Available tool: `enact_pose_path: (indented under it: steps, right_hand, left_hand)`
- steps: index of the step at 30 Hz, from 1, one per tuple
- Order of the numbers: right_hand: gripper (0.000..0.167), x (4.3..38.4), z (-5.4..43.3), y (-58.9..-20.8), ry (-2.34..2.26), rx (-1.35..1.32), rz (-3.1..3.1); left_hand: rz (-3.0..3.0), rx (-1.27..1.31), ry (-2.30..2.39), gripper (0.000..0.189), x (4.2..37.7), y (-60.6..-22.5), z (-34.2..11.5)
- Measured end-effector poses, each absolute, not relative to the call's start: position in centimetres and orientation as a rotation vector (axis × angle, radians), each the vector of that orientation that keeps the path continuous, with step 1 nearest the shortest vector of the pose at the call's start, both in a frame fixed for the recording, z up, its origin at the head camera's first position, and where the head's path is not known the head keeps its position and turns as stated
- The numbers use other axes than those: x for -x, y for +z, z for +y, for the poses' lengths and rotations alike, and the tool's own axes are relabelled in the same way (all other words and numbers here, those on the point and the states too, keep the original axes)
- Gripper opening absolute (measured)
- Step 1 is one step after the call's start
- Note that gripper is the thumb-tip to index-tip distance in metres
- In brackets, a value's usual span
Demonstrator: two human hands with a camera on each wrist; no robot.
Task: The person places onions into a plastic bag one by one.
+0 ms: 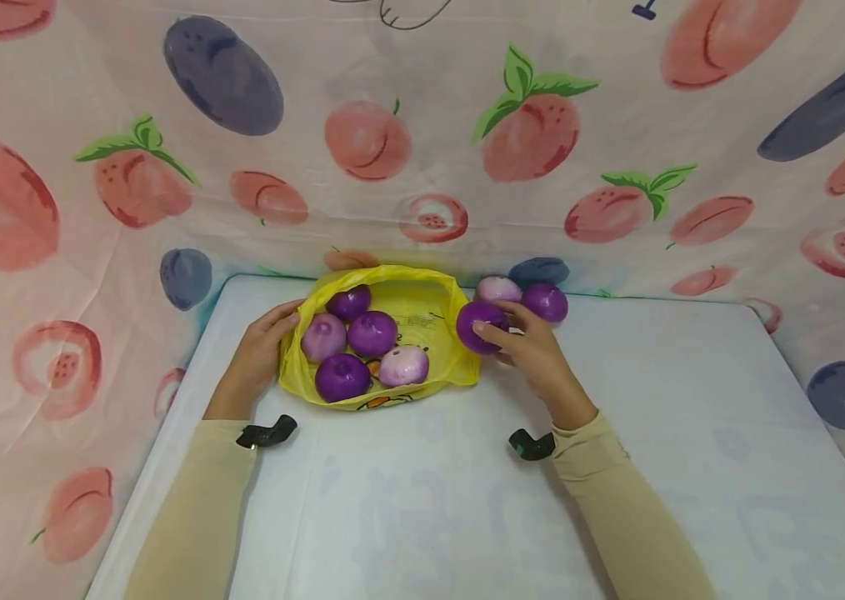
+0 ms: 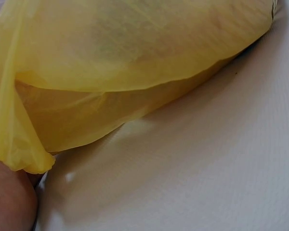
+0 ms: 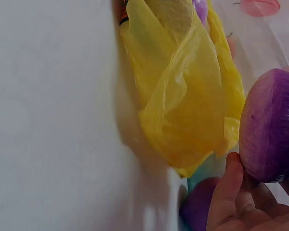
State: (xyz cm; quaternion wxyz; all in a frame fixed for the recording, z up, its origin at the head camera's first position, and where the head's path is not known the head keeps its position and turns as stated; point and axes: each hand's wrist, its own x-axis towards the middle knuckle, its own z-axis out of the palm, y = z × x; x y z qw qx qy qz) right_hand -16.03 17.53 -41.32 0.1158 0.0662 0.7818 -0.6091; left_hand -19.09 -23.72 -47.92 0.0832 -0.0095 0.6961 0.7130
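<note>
A yellow plastic bag (image 1: 441,375) lies open-mouthed on the table, with several purple onions (image 1: 372,334) inside its left half. At the bag's left rim, my left hand (image 1: 261,346) holds the edge, fingers outside and thumb near the opening. The left wrist view shows the bag's folded side (image 2: 135,67) and part of that hand (image 2: 12,197). My right hand (image 1: 531,346) grips a dark purple onion (image 1: 481,327) beside the bag's right rim. In the right wrist view this onion (image 3: 272,127) sits in the fingertips, apart from the table.
Behind the right hand, a pale onion (image 1: 498,289) and a purple onion (image 1: 545,302) rest at the table's back edge. A fruit-print cloth (image 1: 445,100) hangs right behind the white table (image 1: 407,500). Black curved pieces (image 1: 267,432) show at both wrists.
</note>
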Motion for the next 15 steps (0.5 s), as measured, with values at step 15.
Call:
enact_pose_path:
  steps: [15]
  right_hand:
    - [0.078,16.6,14.0,-40.5,-1.605,-0.069,2.457]
  left_hand:
    - [2.099,0.060,2.108,0.049,19.2,-47.9,-23.6]
